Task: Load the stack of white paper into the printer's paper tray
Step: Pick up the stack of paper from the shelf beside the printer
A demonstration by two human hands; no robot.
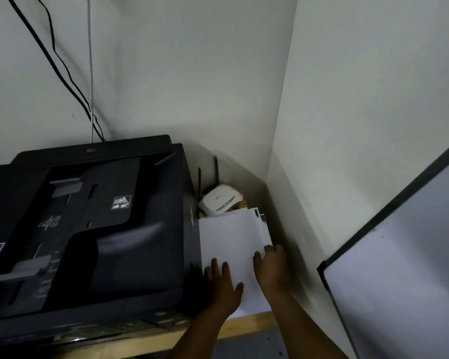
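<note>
A stack of white paper (231, 237) lies on the wooden shelf just right of a large black printer (88, 229). My left hand (222, 283) rests flat on the near part of the stack, fingers spread. At the stack's right edge my right hand (271, 270) curls its fingers around the sheets. The printer's lid is closed, and no paper tray shows from this angle.
A white router (222, 200) with two black antennas sits behind the paper in the corner. Black cables (62, 71) run down the wall behind the printer. A whiteboard with a black frame (399, 281) leans at the right. The wooden shelf edge (244, 327) runs along the front.
</note>
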